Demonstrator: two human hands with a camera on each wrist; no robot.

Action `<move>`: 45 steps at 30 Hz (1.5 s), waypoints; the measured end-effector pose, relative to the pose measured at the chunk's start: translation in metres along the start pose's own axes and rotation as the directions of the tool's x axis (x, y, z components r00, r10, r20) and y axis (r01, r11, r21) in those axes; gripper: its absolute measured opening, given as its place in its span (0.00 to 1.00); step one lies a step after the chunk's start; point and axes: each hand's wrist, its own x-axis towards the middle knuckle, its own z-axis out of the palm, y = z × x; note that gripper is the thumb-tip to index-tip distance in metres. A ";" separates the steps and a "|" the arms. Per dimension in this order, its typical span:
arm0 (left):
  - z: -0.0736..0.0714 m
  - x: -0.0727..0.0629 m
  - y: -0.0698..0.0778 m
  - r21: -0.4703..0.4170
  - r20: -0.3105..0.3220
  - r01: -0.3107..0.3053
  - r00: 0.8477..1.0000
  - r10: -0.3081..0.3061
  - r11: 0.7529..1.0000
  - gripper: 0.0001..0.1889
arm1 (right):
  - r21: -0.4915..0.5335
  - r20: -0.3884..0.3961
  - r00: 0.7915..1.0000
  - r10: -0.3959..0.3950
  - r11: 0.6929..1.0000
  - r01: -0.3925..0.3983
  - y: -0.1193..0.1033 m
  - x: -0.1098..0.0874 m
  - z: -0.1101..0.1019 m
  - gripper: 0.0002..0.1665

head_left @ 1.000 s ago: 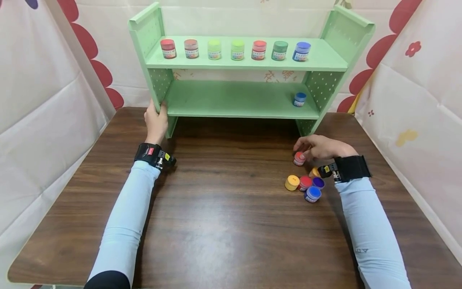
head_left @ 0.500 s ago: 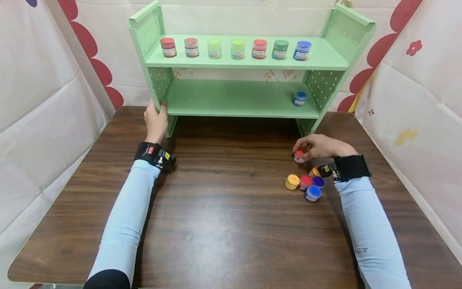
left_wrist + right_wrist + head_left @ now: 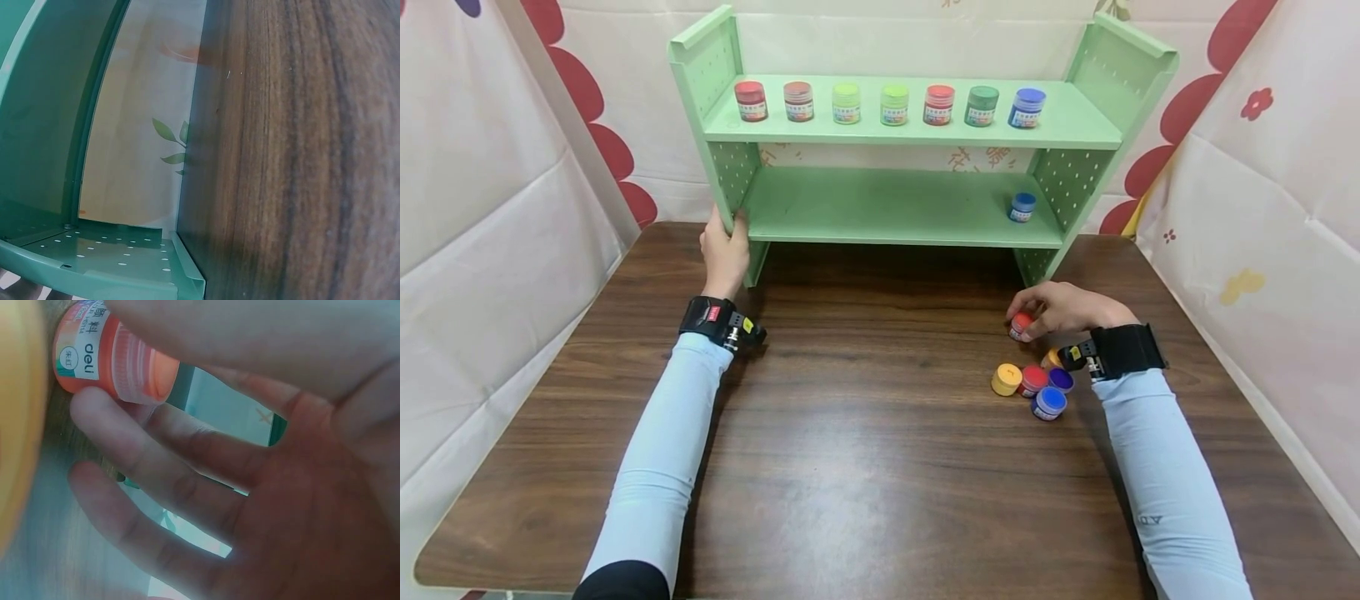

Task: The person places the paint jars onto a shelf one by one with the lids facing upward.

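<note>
My left hand (image 3: 725, 257) grips the lower left side panel of a light green two-tier shelf (image 3: 887, 204); in the left wrist view, the perforated panel (image 3: 106, 253) hides most of that hand. On the right, below the shelf's right leg, my right hand (image 3: 1060, 307) holds a small red paint jar (image 3: 1018, 327) between thumb and fingers. Seen from the right wrist, this jar (image 3: 94, 353) looks orange-red, has a clear collar and a "deli" label, and lies tilted beside the fingertips. Whether its base touches the table cannot be told.
Near the right wrist cluster a yellow jar (image 3: 1007, 380), a red jar (image 3: 1033, 381), a purple jar (image 3: 1061, 380), a blue jar (image 3: 1048, 403) and a partly hidden yellow jar (image 3: 1052, 359). Several jars line the upper tier; one blue jar (image 3: 1022, 207) stands on the lower tier.
The red jar in my right hand has shifted slightly left and tilted. My left hand keeps its place on the shelf panel, and the other jars have not moved.
</note>
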 end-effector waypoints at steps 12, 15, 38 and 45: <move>0.001 0.000 0.002 0.005 -0.007 -0.004 1.000 0.004 1.000 0.19 | -0.018 -0.005 1.000 -0.001 1.000 0.001 0.001 0.001 0.001 0.14; 0.001 -0.001 0.001 0.010 -0.015 -0.002 1.000 0.002 1.000 0.18 | -0.019 -0.008 1.000 -0.003 1.000 0.003 0.000 0.001 0.000 0.15; 0.000 0.000 0.000 -0.001 -0.009 0.015 1.000 -0.015 1.000 0.20 | 0.003 -0.055 0.998 0.023 1.000 -0.023 0.004 0.002 0.000 0.22; 0.001 -0.001 0.001 0.009 -0.013 0.016 1.000 -0.016 1.000 0.20 | -0.034 -0.144 0.989 0.031 0.999 -0.037 0.001 0.000 0.001 0.24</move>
